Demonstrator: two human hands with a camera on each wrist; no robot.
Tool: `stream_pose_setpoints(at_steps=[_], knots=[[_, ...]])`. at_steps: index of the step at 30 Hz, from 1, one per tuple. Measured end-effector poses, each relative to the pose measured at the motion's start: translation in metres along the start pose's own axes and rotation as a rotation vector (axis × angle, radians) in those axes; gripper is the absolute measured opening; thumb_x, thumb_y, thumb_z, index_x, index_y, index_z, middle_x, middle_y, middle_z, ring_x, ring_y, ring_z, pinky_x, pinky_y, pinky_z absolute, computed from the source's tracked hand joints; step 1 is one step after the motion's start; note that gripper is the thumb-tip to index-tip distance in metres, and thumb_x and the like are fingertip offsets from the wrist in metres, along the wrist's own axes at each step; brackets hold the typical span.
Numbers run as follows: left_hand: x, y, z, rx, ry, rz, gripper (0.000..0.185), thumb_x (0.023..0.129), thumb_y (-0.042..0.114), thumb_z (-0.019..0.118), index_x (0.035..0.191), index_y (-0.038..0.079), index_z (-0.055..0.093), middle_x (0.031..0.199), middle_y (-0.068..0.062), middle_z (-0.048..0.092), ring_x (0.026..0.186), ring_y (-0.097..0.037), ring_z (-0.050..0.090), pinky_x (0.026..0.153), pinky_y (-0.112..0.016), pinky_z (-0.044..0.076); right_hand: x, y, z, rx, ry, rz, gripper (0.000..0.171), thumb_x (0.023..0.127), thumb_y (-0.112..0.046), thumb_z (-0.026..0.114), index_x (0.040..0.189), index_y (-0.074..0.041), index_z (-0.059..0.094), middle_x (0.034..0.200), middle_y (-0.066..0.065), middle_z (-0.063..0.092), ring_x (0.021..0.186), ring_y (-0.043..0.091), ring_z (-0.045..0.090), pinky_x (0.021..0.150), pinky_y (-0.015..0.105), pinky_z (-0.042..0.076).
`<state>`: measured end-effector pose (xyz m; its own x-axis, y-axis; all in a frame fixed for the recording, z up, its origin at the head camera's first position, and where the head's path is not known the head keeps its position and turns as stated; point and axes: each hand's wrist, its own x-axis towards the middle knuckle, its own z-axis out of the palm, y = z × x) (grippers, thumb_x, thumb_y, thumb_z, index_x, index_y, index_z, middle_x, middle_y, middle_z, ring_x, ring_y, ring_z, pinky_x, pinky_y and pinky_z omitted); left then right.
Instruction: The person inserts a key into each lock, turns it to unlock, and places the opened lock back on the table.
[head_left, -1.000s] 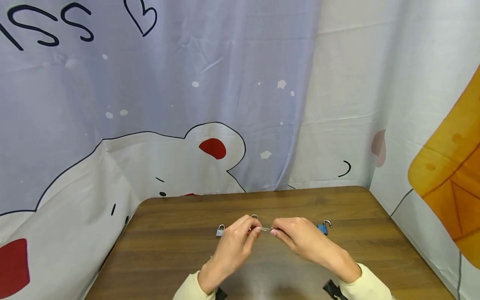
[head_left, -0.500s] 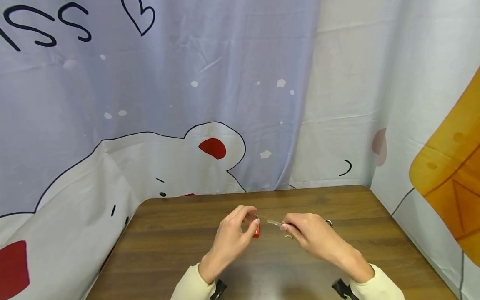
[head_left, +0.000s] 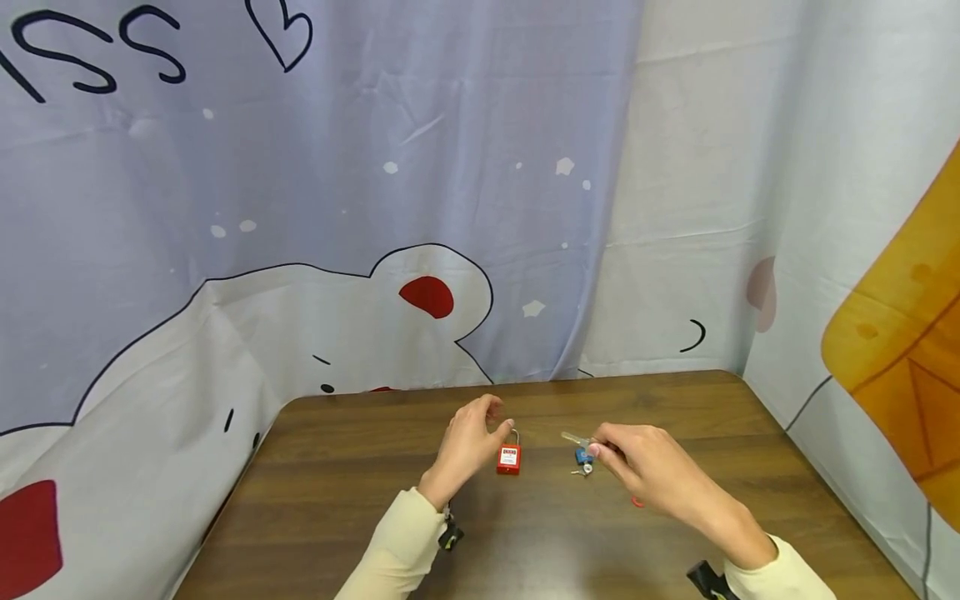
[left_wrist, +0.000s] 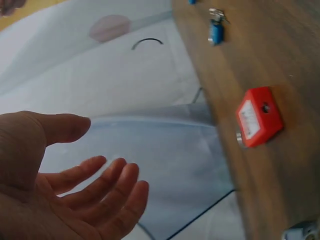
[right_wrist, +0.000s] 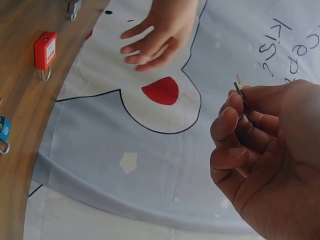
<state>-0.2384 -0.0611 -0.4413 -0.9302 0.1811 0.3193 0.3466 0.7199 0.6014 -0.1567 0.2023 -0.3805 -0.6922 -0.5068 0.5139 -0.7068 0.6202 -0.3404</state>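
Observation:
My left hand [head_left: 467, 446] hovers with spread, relaxed fingers beside a red padlock [head_left: 508, 459] with a white label. The padlock stands on the table, its keyhole showing in the left wrist view. Between thumb and index finger my right hand [head_left: 660, 471] pinches thin metal keys [head_left: 573, 438], their tips sticking out to the left; the right wrist view shows the key tips [right_wrist: 240, 81] too. Just below them, a small blue padlock [head_left: 583, 457] lies on the table with a key [head_left: 580, 472] at its lower end.
A silver padlock [left_wrist: 302, 233] stands to the left of the red one, seen in the left wrist view. A small red curved piece [head_left: 637, 502] shows under my right hand. The wooden table [head_left: 360, 500] ends at a printed curtain [head_left: 525, 250].
My hands have moved apart. The left fingers, which pinched the keys alongside the right ones, have let go and opened; the right hand has carried the keys to the right.

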Motion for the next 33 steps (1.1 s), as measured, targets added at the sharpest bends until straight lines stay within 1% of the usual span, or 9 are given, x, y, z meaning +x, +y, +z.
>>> stream_pose_setpoints(at_steps=[4,7,10,12,15,17,21,26,33], knots=[[0.009,-0.009,0.017,0.062,-0.067,-0.090,0.042,0.087,0.032,0.071,0.119,0.005,0.064,0.109,-0.011,0.070,0.098,-0.029,0.068,0.081,-0.045,0.055,-0.003,0.003,0.000,-0.002,0.012,-0.001,0.017,0.096,-0.015,0.063,0.084,-0.027,0.059,0.059,-0.021,0.037,0.040,-0.019,0.032,0.047,0.012,0.034],[0.012,-0.014,0.029,0.110,-0.108,-0.169,0.053,0.083,0.041,0.074,0.119,0.003,0.064,0.110,-0.013,0.071,0.098,-0.034,0.069,0.080,-0.048,0.055,-0.005,0.004,0.000,-0.010,0.017,0.001,0.017,0.096,-0.015,0.063,0.084,-0.027,0.059,0.060,-0.021,0.037,0.042,-0.019,0.032,0.046,0.012,0.033],[0.015,-0.019,0.040,0.146,-0.143,-0.236,0.058,0.078,0.049,0.077,0.109,0.002,0.066,0.106,-0.017,0.071,0.096,-0.039,0.068,0.077,-0.049,0.055,-0.007,0.005,0.000,-0.006,0.018,0.009,0.017,0.095,-0.015,0.063,0.084,-0.027,0.058,0.060,-0.022,0.037,0.043,-0.019,0.032,0.047,0.012,0.034],[0.017,-0.023,0.047,0.169,-0.156,-0.268,0.056,0.075,0.051,0.078,0.097,0.002,0.067,0.100,-0.020,0.071,0.090,-0.039,0.068,0.074,-0.048,0.054,-0.008,0.005,0.000,-0.005,0.018,0.011,0.017,0.095,-0.015,0.064,0.084,-0.027,0.058,0.060,-0.022,0.038,0.043,-0.019,0.032,0.047,0.012,0.034],[0.020,-0.028,0.055,0.195,-0.168,-0.298,0.051,0.073,0.051,0.080,0.082,0.002,0.067,0.094,-0.021,0.071,0.083,-0.037,0.068,0.070,-0.047,0.054,-0.010,0.006,0.001,-0.006,0.017,0.016,0.017,0.095,-0.015,0.064,0.084,-0.027,0.059,0.059,-0.022,0.037,0.043,-0.019,0.032,0.047,0.012,0.034],[0.021,-0.031,0.060,0.206,-0.184,-0.320,0.051,0.073,0.051,0.080,0.079,0.002,0.066,0.092,-0.021,0.071,0.079,-0.034,0.066,0.068,-0.046,0.054,-0.011,0.008,0.001,-0.008,0.015,0.022,0.017,0.095,-0.016,0.064,0.084,-0.027,0.059,0.059,-0.022,0.037,0.044,-0.019,0.032,0.048,0.013,0.034],[0.022,-0.036,0.066,0.210,-0.218,-0.357,0.052,0.073,0.052,0.079,0.078,0.002,0.066,0.091,-0.019,0.070,0.078,-0.031,0.065,0.068,-0.045,0.053,-0.012,0.009,0.002,-0.017,0.012,0.028,0.017,0.095,-0.015,0.065,0.083,-0.026,0.059,0.059,-0.023,0.036,0.045,-0.016,0.033,0.048,0.013,0.033],[0.025,-0.040,0.072,0.197,-0.218,-0.363,0.051,0.071,0.051,0.080,0.078,0.003,0.066,0.087,-0.017,0.069,0.077,-0.031,0.064,0.068,-0.045,0.053,-0.013,0.011,0.003,-0.006,-0.003,0.040,0.017,0.095,-0.013,0.064,0.084,-0.025,0.059,0.058,-0.022,0.038,0.045,-0.016,0.033,0.048,0.014,0.034],[0.027,-0.045,0.083,0.224,-0.167,-0.368,0.056,0.065,0.045,0.085,0.089,-0.003,0.070,0.089,-0.021,0.070,0.080,-0.036,0.067,0.068,-0.047,0.054,-0.015,0.013,0.005,-0.003,-0.012,0.050,0.015,0.097,-0.018,0.062,0.084,-0.025,0.059,0.059,-0.022,0.039,0.047,-0.012,0.035,0.048,0.014,0.033]])
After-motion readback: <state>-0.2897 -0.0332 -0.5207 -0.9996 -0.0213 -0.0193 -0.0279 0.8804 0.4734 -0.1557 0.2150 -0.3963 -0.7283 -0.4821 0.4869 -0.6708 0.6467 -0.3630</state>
